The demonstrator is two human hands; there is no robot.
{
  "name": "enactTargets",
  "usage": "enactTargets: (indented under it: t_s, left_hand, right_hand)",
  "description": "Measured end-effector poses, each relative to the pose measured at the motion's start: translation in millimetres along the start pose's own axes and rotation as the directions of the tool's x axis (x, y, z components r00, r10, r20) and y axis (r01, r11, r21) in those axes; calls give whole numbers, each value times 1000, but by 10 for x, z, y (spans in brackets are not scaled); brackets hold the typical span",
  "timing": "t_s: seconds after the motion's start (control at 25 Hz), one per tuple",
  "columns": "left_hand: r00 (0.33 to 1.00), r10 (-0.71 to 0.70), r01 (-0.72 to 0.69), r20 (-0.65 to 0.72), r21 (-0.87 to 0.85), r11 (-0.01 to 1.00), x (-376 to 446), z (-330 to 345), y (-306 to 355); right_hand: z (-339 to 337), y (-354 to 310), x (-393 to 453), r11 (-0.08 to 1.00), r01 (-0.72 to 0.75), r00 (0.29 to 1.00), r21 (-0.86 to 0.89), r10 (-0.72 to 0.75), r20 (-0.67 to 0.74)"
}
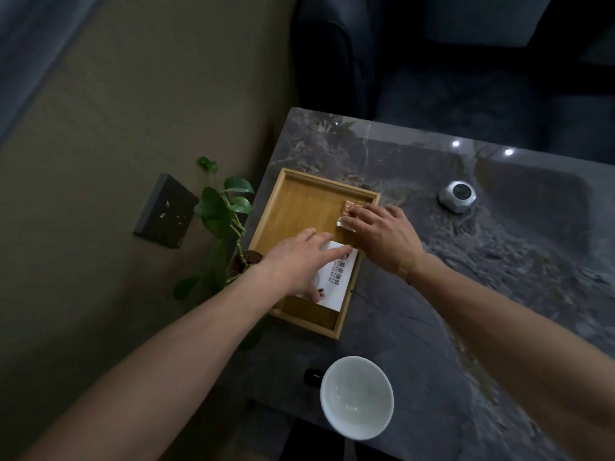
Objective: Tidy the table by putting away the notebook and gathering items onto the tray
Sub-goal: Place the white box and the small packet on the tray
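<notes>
Fingers [361, 216] of the right hand [382, 237] pinch a small gold packet [350, 207] against the tray's [299, 181] far-right corner; left hand [299, 261] presses flat on the white packet [336, 281], likely settling both inside.

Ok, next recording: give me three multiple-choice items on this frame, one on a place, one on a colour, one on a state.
1. Where is the white card?
A. In the wooden tray
B. Inside the cup
C. On the armchair

2. What colour is the cup inside?
A. Red
B. White
C. Black

3. What is in the cup?
A. Coffee to the brim
B. A spoon
C. Nothing visible

Answers: 1 A, the left hand presses the card inside the tray's rim. 2 B, its bowl shows white. 3 C, the bare bottom shows.
</notes>
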State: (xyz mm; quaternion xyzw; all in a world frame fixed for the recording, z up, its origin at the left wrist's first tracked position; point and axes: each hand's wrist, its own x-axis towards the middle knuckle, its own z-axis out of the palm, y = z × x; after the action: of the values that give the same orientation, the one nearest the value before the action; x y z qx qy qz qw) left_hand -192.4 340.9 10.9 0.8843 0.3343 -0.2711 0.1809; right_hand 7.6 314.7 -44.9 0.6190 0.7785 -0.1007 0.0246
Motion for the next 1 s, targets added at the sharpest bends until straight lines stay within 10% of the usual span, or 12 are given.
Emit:
enactTargets:
  t_s: [1.0]
  left_hand:
    - [999,35,-36,9,197,980,-275,93,132]
  right_hand:
    - [-114,136,-38,994,-112,971,7,108,215]
